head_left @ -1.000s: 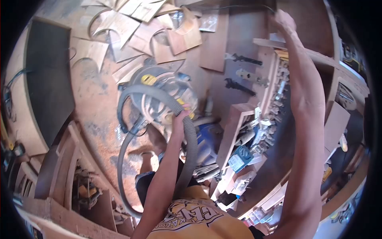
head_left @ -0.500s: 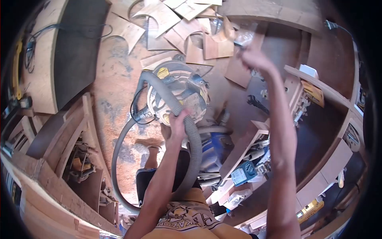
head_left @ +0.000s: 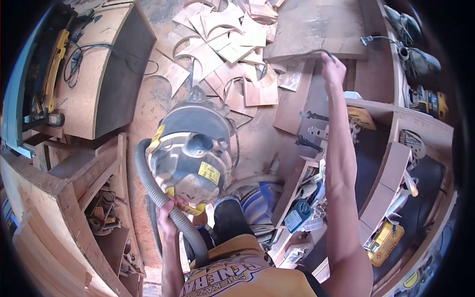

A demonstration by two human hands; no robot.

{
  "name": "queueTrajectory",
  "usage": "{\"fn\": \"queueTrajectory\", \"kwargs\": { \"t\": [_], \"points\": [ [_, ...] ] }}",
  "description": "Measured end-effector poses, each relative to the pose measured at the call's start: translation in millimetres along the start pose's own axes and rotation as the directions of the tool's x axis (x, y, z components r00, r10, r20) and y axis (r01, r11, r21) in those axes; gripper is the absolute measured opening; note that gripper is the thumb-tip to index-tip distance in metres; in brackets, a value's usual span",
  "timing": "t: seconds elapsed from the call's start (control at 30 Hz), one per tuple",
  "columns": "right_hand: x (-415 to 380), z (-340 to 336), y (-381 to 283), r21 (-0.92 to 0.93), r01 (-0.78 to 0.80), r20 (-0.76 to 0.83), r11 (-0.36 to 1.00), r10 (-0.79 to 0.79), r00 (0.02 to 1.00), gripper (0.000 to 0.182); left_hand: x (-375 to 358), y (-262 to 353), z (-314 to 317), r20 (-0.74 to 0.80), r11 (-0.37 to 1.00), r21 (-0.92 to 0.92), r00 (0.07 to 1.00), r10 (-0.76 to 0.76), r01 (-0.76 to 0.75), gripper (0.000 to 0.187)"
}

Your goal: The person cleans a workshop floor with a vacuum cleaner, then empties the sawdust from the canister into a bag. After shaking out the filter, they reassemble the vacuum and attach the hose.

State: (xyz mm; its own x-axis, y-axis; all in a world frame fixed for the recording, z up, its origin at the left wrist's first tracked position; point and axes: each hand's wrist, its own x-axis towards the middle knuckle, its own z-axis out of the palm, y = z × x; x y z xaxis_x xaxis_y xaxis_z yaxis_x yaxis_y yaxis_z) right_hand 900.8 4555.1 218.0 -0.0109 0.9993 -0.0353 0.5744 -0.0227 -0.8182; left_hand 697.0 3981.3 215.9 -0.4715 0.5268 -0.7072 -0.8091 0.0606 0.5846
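Note:
A dusty shop vacuum (head_left: pixel 195 143) with yellow labels is in front of my legs, its top tipped toward me. My left hand (head_left: pixel 169 210) is closed round its grey ribbed hose (head_left: pixel 190 235), beside the yellow handle (head_left: pixel 190 208) at the vacuum's near edge. Whether the fingers also grip that handle is hidden. Stretched far forward to the right, my right hand (head_left: pixel 334 70) is closed on a thin dark cord (head_left: pixel 302 54). The cord runs leftward from the fist, across the edge of a brown board (head_left: pixel 321 29).
Curved wood offcuts (head_left: pixel 222 44) lie piled on the dusty floor ahead. A wooden cabinet (head_left: pixel 106 79) stands at left, with a coiled cable on it. Tool shelves (head_left: pixel 376 198) line the right side. A blue bag-like object (head_left: pixel 260 203) lies by my leg.
The vacuum has turned and tipped, and sits nearer my body. My left hand has moved left with the hose. My right hand has risen, and the cord now shows stretched from it.

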Motion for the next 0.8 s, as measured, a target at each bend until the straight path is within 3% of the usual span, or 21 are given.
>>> {"fn": "queueTrajectory", "kwargs": {
  "t": [0.03,0.17,0.2,0.23,0.27,0.3,0.33,0.37,0.4,0.5,0.6,0.63,0.7,0.73,0.8],
  "points": [
    [-12.2,10.8,-20.3,0.000,0.053,0.008,0.999,-0.053,0.999,0.021,-12.8,5.2,-4.8,0.003,1.000,-0.009,1.000,0.005,-0.005,0.027],
    [-47.8,-1.1,-65.6,0.101,-0.066,0.017,0.993,0.064,0.998,0.018,-59.8,11.0,-18.3,-0.134,0.992,-0.101,0.989,0.064,-0.078,0.030],
    [-56.4,-12.4,-76.8,-0.051,0.120,-0.097,0.991,-0.125,0.987,0.018,-72.0,10.5,-24.4,-0.149,0.988,-0.133,0.987,0.063,-0.083,0.030],
    [-74.4,-28.2,-115.2,-0.051,0.092,-0.153,0.994,-0.099,0.983,0.016,-85.1,7.0,-31.6,-0.198,0.982,-0.166,0.978,0.059,-0.093,0.030],
    [-68.8,-55.3,-128.9,0.186,0.073,-0.053,0.980,-0.064,0.997,0.016,-96.6,3.1,-36.3,-0.227,0.974,-0.194,0.971,0.070,-0.116,0.030],
    [-87.4,-64.8,-161.2,0.282,0.092,-0.033,0.955,-0.086,0.996,0.015,-107.1,-1.0,-41.3,-0.252,0.967,-0.217,0.964,0.079,-0.136,0.030],
    [-99.2,-75.4,-180.8,0.254,0.171,-0.011,0.952,-0.174,0.985,0.014,-120.1,-3.5,-49.6,-0.269,0.966,-0.204,0.958,0.100,-0.158,0.030],
    [-122.4,-79.3,-214.4,0.036,0.305,-0.173,0.952,-0.295,0.940,0.018,-128.9,-7.6,-54.0,-0.288,0.961,-0.198,0.949,0.129,-0.191,0.030],
    [-122.3,-102.0,-238.8,-0.209,0.474,-0.300,0.855,-0.518,0.801,0.021,-140.1,-6.9,-52.9,-0.321,0.955,-0.228,0.941,0.111,-0.190,0.029],
    [-164.0,-163.1,-342.6,0.003,0.741,-0.377,0.672,-0.686,0.623,0.022,-180.1,5.4,-50.4,-0.371,0.954,-0.136,0.907,0.200,-0.266,0.025],
    [-230.0,-211.2,-453.3,0.191,0.878,-0.414,0.438,-0.775,0.477,0.025,-230.0,2.3,-66.3,-0.416,0.960,-0.125,0.892,0.179,-0.251,0.023],
    [-247.5,-223.9,-479.3,0.228,0.893,-0.387,0.387,-0.806,0.448,0.026,-246.2,-0.3,-76.5,-0.432,0.958,-0.126,0.884,0.180,-0.257,0.023],
    [-247.6,-259.5,-522.9,0.295,0.922,-0.162,0.252,-0.937,0.308,0.025,-280.9,-19.7,-110.7,-0.464,0.961,-0.090,0.865,0.191,-0.261,0.025],
    [-223.1,-301.8,-546.3,0.413,0.892,0.115,0.187,-0.982,0.153,0.026,-298.3,-29.9,-121.6,-0.473,0.959,-0.052,0.852,0.223,-0.280,0.026],
    [-283.9,-302.3,-523.6,0.193,0.949,0.135,0.251,-0.964,0.228,0.027,-339.2,-36.5,-126.8,-0.504,0.956,0.049,0.819,0.274,-0.290,0.031]
  ]
}}
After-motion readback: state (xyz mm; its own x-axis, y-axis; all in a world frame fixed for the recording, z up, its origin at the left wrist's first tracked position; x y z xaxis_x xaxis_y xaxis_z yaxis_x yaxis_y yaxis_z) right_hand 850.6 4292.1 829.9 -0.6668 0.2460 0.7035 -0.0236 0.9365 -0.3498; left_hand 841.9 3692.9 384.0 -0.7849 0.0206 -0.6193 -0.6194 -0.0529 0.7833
